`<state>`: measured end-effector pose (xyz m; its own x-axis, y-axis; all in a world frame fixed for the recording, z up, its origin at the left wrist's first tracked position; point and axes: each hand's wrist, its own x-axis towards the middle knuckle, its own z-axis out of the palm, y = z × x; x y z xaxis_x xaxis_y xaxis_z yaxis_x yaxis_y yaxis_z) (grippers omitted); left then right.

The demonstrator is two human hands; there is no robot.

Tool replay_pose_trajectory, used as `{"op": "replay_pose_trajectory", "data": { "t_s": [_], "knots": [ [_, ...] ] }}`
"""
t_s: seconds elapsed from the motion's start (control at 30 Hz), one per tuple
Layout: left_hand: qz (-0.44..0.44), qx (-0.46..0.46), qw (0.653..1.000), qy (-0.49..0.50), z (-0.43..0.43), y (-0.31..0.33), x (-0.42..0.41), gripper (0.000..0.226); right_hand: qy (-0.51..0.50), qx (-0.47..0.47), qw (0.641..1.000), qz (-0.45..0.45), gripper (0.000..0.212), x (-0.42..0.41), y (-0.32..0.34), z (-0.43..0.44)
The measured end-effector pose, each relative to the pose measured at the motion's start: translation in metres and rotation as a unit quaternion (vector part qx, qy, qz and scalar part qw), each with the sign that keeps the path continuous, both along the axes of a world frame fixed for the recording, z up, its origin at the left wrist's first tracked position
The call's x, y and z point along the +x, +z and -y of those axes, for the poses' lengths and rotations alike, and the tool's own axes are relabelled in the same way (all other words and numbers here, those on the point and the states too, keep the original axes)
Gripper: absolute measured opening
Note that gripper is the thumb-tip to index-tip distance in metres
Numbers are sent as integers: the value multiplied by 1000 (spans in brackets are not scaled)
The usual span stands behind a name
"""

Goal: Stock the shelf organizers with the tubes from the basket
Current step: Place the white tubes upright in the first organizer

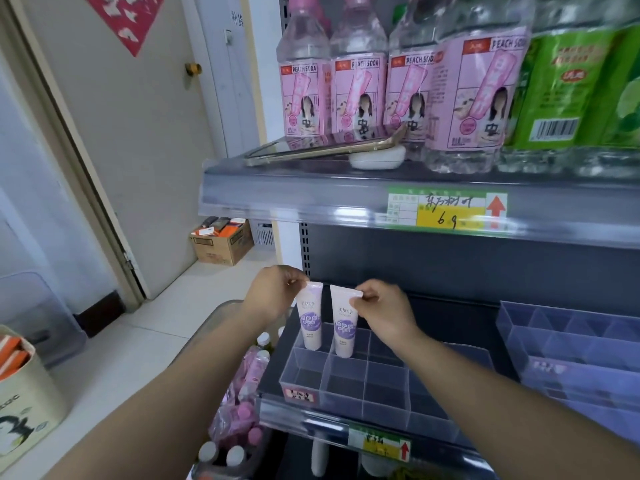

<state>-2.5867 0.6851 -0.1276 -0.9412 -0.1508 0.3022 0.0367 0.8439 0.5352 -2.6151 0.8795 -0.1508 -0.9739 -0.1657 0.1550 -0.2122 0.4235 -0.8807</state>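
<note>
Left hand point(273, 292) pinches left tube point(310, 320), right hand point(384, 308) pinches right tube point(344, 327); both hang upright over the organizer's point(346, 400) back cells.

The upper shelf point(311, 192) overhangs the organizer point(346, 393), whose front compartments lie open from above.

Left hand point(273, 292) pinches left tube point(310, 317), right hand point(384, 311) pinches right tube point(344, 322), both upright in back compartments of clear organizer point(346, 382); basket point(221, 327) below left.
</note>
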Motion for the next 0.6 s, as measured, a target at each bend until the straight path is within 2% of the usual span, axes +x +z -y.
{"op": "replay_pose_trajectory", "data": {
  "t_s": [0.6],
  "knots": [
    [-18,28,999,19,-2,-20,-7,17,-6,17,1000,8,7,-6,-15,4]
  ]
}}
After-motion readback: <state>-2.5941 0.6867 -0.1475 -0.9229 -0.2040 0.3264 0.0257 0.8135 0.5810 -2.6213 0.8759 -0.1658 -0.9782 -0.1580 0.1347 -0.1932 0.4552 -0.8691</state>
